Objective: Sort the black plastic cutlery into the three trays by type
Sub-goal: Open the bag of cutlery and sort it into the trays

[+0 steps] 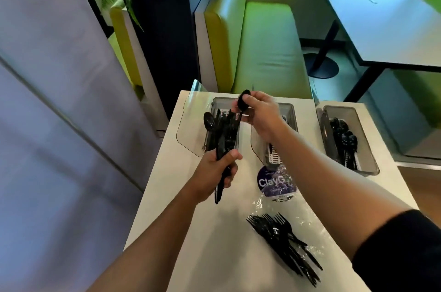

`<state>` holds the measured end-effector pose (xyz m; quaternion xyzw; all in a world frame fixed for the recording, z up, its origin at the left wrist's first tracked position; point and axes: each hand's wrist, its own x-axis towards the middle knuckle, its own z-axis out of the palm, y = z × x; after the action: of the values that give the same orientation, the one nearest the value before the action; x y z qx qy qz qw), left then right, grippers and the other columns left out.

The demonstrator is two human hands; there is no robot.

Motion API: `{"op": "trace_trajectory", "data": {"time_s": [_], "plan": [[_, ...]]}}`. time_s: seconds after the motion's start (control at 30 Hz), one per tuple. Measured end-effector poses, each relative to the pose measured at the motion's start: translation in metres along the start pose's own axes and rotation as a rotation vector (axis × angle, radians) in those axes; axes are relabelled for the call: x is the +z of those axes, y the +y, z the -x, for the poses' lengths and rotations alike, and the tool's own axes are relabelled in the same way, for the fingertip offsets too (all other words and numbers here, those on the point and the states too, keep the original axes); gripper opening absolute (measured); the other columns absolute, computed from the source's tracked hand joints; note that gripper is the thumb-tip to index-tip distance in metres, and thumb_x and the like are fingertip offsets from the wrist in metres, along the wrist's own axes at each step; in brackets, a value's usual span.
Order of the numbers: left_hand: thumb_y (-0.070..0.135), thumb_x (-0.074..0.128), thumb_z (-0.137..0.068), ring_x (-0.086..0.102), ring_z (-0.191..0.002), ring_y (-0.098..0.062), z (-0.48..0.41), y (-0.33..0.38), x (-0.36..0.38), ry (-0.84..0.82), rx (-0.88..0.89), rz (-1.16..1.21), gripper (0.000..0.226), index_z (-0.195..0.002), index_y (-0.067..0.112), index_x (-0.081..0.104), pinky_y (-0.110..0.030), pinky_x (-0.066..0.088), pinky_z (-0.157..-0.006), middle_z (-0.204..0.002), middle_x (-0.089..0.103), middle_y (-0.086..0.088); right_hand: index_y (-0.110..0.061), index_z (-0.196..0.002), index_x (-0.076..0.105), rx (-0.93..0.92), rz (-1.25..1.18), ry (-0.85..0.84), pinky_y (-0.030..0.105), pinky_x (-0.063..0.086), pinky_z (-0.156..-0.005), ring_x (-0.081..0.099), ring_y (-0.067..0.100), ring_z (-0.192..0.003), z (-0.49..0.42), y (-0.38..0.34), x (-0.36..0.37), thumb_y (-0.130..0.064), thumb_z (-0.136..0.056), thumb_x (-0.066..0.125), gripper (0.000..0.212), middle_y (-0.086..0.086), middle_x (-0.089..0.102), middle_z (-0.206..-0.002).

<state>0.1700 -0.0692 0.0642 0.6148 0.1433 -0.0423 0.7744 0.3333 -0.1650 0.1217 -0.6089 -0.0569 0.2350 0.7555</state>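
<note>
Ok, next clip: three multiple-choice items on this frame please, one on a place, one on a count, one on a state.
1. Where does the loose pile of forks lie?
A. on the floor
B. on a plate
C. on the plastic wrap on the counter

2. How many trays are set in the counter?
A. two
B. three
C. five

3. What is the right hand doing?
A. pinching a spoon by its bowl
B. lying flat on the counter
C. hanging empty

Answers:
1 C: the forks rest on the crinkled wrap below the right forearm.
2 B: a left tray, a middle tray and a right tray show.
3 A: thumb and fingers close on the bowl, above the bundle of cutlery that the left hand grips.
</note>
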Motion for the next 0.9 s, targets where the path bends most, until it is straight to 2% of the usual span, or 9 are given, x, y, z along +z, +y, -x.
{"op": "trace_trajectory", "data": {"time_s": [0.1,0.2,0.27,0.37,0.5,0.6,0.73,0.8,0.9], "plan": [[0.034,0.058,-0.099,0.043,-0.048,-0.016,0.004,-0.001,0.014,-0.056,-0.007,-0.016,0.027,-0.093,0.008,0.061,-0.026,0.038,-0.048,-0.063,0.049,-0.005,-0.01,-0.095,0.051,-0.076,-0.174,0.173,0.036,0.056,-0.053,0.064,0.027,-0.055,0.007,-0.026,-0.02,-0.008,-0.106,0.046,0.012,0.014,0.065,-0.073],[0.032,0.057,-0.1,0.039,-0.049,-0.015,0.006,-0.002,0.027,-0.11,-0.031,-0.029,0.025,-0.089,0.01,0.059,-0.025,0.034,-0.047,-0.061,0.043,-0.003,-0.011,-0.106,0.058,-0.099,-0.054,0.152,0.022,0.036,-0.038,0.041,0.013,-0.041,0.015,-0.039,-0.042,-0.017,-0.105,0.05,0.01,0.005,0.053,-0.068],[0.03,0.057,-0.101,0.035,-0.049,-0.015,0.007,-0.001,0.039,-0.156,-0.053,-0.028,0.024,-0.087,0.01,0.057,-0.025,0.027,-0.048,-0.06,0.038,-0.003,-0.01,-0.108,0.065,-0.072,0.121,0.069,0.02,0.026,-0.036,0.033,0.009,-0.042,0.025,-0.041,-0.056,-0.025,-0.102,0.059,0.018,0.001,0.05,-0.069],[0.029,0.058,-0.101,0.031,-0.049,-0.015,0.007,-0.001,0.054,-0.231,-0.096,-0.037,0.024,-0.086,0.011,0.055,-0.027,0.022,-0.048,-0.06,0.033,-0.003,-0.005,-0.109,0.068,-0.029,0.413,-0.041,0.021,0.025,-0.036,0.032,0.008,-0.043,0.038,-0.04,-0.07,-0.038,-0.091,0.074,0.038,-0.006,0.047,-0.065],[0.033,0.062,-0.098,0.03,-0.047,-0.013,0.004,-0.002,0.072,-0.355,-0.129,-0.059,0.027,-0.08,0.015,0.054,-0.025,0.021,-0.046,-0.061,0.032,-0.002,-0.027,-0.081,0.072,0.049,0.587,-0.222,0.024,0.025,-0.045,0.035,0.011,-0.05,0.051,-0.035,-0.087,-0.05,-0.075,0.084,0.027,-0.001,0.045,-0.066],[0.035,0.064,-0.096,0.031,-0.046,-0.012,0.004,-0.004,0.085,-0.41,-0.143,-0.116,0.027,-0.081,0.015,0.054,-0.026,0.022,-0.046,-0.059,0.034,0.0,-0.018,-0.086,0.075,0.071,0.588,-0.249,0.027,0.033,-0.053,0.046,0.021,-0.061,0.059,-0.038,-0.102,-0.031,-0.081,0.083,0.017,0.006,0.057,-0.076],[0.03,0.059,-0.101,0.031,-0.046,-0.012,0.003,-0.008,0.097,-0.453,-0.148,-0.142,0.032,-0.07,0.023,0.055,-0.028,0.021,-0.047,-0.059,0.035,0.0,-0.009,-0.095,0.071,0.085,0.612,-0.201,0.021,0.035,-0.046,0.049,0.008,-0.053,0.065,-0.042,-0.116,-0.013,-0.088,0.076,0.01,-0.008,0.061,-0.061],[0.031,0.06,-0.101,0.033,-0.046,-0.011,0.001,-0.008,0.1,-0.455,-0.147,-0.14,0.029,-0.075,0.019,0.053,-0.026,0.024,-0.046,-0.06,0.036,0.0,-0.01,-0.095,0.066,0.075,0.53,-0.118,0.019,0.031,-0.043,0.043,0.006,-0.046,0.064,-0.041,-0.122,-0.01,-0.091,0.073,0.008,-0.008,0.054,-0.057],[0.032,0.061,-0.099,0.032,-0.047,-0.012,0.0,-0.01,0.099,-0.434,-0.151,-0.125,0.026,-0.079,0.017,0.055,-0.024,0.026,-0.045,-0.061,0.035,-0.001,-0.014,-0.093,0.058,0.041,0.244,0.094,0.022,0.029,-0.041,0.042,0.01,-0.047,0.058,-0.047,-0.134,-0.008,-0.093,0.068,0.013,0.005,0.057,-0.073]]}}
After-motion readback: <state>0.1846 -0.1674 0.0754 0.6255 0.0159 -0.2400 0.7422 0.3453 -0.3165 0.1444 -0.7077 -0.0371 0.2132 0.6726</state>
